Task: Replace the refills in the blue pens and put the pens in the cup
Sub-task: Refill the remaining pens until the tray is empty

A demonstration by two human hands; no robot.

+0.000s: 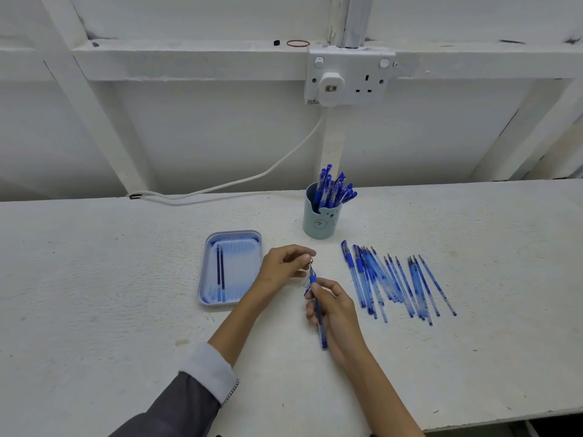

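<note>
At the frame's centre, the right hand (336, 307) gripped a blue pen (321, 323) by its barrel, fingers curled round it, tip pointing toward the top of the frame. The left hand (282, 266) pinched that tip between thumb and forefinger. Just above them stood the cup (320, 223), full of capped pens (331, 190). Left of the hands, a tray (235, 236) held two refills (220, 269). Loose pens (394, 285) lay fanned out at centre right on the table (94, 294).
</note>
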